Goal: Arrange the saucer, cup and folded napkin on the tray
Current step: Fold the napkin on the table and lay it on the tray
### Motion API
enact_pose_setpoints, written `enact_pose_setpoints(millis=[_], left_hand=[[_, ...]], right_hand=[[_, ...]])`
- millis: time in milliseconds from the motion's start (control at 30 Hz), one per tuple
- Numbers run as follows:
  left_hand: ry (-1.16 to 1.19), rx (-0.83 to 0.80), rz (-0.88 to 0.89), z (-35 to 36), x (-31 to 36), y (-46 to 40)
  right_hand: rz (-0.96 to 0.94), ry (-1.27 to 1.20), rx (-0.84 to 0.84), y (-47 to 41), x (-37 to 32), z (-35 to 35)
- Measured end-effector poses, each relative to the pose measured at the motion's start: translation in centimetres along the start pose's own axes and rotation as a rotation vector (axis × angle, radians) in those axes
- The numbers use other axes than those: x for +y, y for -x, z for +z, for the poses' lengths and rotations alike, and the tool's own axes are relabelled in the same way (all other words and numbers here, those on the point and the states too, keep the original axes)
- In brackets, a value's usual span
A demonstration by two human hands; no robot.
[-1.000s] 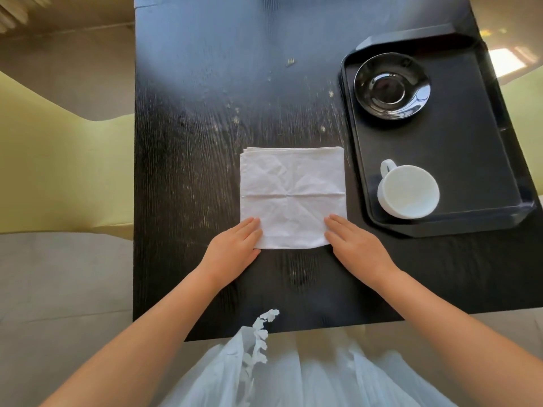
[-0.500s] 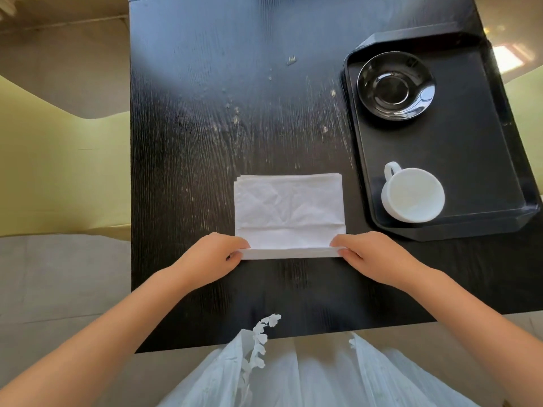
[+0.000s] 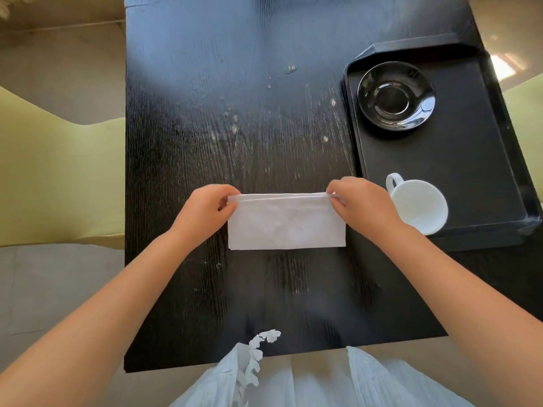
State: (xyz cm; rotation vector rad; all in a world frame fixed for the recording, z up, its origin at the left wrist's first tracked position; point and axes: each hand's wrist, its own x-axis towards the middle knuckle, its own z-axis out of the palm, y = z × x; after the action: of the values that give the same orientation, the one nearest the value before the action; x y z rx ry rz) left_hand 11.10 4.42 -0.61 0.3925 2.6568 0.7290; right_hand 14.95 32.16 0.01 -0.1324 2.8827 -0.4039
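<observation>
Your left hand (image 3: pixel 205 211) and right hand (image 3: pixel 360 205) pinch far corners of napkin (image 3: pixel 286 227), folded, mid-table (image 3: pixel 205 113) toward near edge. Saucer (image 3: pixel 395 96) at tray (image 3: pixel 470 160) far-left corner, cup (image 3: pixel 418 208) at near-left.

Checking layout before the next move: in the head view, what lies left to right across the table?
left hand → napkin → right hand → cup, on the tray beside the saucer.

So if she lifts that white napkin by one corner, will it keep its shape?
Probably not. The napkin looks thin and creased, so it would likely droop and unfold. Both hands, left and right, pinch its far edge, which suggests it needs support at two ends. It looks very light.
</observation>
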Motion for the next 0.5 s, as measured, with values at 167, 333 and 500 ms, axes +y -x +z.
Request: enact_pose_setpoints(millis=[167,333,500], left_hand=[[-0.147,0.248,-0.049,2.8,-0.2,0.7],[-0.317,0.185,0.088,7.2,2.3,3.0],[-0.338,0.067,0.174,11.7,2.8,1.3]], right_hand=[[0.002,-0.037,0.234,0.2,-0.7,2.5],[-0.030,0.026,0.204,3.4,-3.3,6.6],[-0.020,0.086,0.045,2.5,-4.8,10.0]])
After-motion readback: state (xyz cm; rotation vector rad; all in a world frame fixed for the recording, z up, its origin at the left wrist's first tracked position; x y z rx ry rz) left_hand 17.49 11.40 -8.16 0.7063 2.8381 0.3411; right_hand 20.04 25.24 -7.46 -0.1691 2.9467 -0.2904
